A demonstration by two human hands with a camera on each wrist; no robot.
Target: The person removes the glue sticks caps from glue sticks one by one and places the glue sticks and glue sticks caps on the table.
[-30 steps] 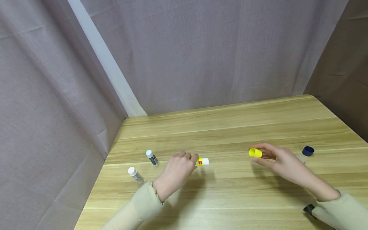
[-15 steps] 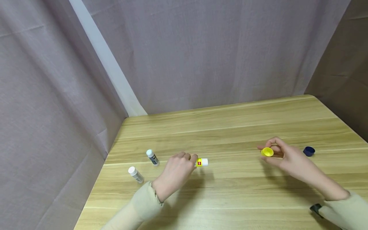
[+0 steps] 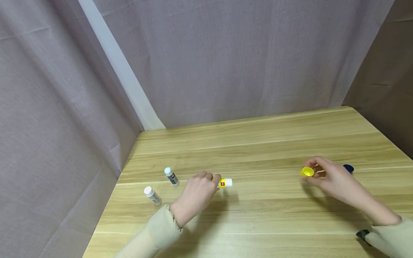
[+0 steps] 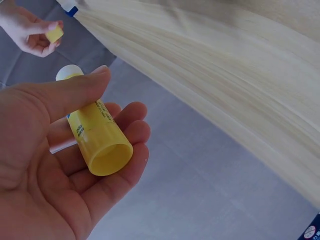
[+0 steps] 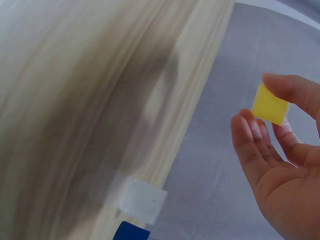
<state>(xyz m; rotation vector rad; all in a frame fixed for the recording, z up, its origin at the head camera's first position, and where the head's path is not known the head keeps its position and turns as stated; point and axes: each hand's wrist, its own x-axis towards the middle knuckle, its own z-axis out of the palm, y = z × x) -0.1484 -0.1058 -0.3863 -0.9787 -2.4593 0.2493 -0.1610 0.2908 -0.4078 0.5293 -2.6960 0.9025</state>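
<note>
My left hand (image 3: 196, 195) grips a yellow glue stick (image 4: 102, 135) above the table, its white end (image 3: 228, 182) pointing right in the head view. The left wrist view shows the thumb across its barrel and the hollow yellow end toward the camera. Off to the right, my right hand (image 3: 338, 184) pinches a small yellow cap (image 3: 307, 172) between thumb and fingers, with the cap's hollow side facing the head camera. In the right wrist view the same yellow cap (image 5: 270, 106) is seen from the side, clear of the table. Cap and glue stick are well apart.
Two uncapped glue sticks stand at the left, one dark-labelled (image 3: 172, 177) and one pale (image 3: 153, 196). A dark blue cap (image 3: 348, 168) lies partly behind my right hand. Beside the blue cap, a whitish translucent cap (image 5: 142, 201) shows in the right wrist view. Curtains back the table (image 3: 245, 143).
My right hand has moved rightward with the yellow cap, turning its hollow side upward toward the head camera. The left hand and its glue stick have barely shifted.
</note>
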